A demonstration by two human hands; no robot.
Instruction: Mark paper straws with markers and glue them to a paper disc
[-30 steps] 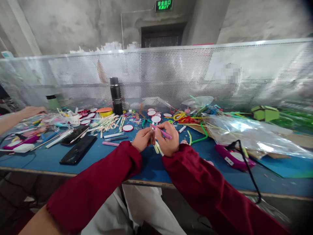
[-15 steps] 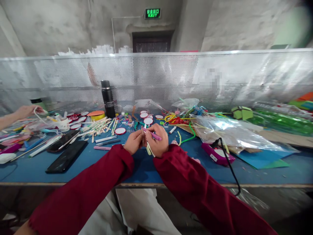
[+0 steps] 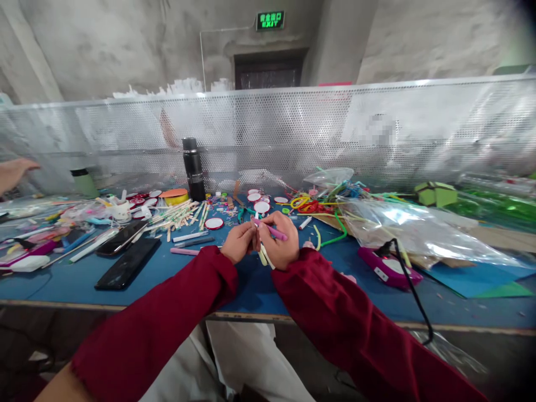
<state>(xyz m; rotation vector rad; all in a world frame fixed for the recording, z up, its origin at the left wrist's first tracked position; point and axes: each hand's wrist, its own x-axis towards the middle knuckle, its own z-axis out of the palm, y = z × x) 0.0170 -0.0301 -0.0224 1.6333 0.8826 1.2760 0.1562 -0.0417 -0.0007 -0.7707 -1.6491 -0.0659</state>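
Note:
My right hand (image 3: 285,248) is closed around a purple marker (image 3: 277,233), whose back end slants out to the right. Right beside it, my left hand (image 3: 238,243) has its fingers pinched together near the marker's tip; what they grip is hidden. Pale, flat strips (image 3: 263,257) show below the fingers, against the right hand; I cannot tell which hand bears them. Both hands are just above the blue table (image 3: 247,296). Left of my hands lie a white marker (image 3: 190,237), a grey marker (image 3: 194,242) and a pink pen-like piece (image 3: 184,251).
Two black phones (image 3: 129,263) lie at left. A black bottle (image 3: 193,170) stands by the perforated metal screen (image 3: 272,128), near wooden sticks (image 3: 180,215) and red-rimmed white discs (image 3: 214,223). Rightward are a purple device (image 3: 389,268) with a black cable and clear plastic bags (image 3: 402,226). Another person's hand (image 3: 17,170) is far left.
The view has shifted slightly, so the table's things appear further right. The other person's hand at far left has drawn away from the white strip it held. My hands keep nearly the same pose.

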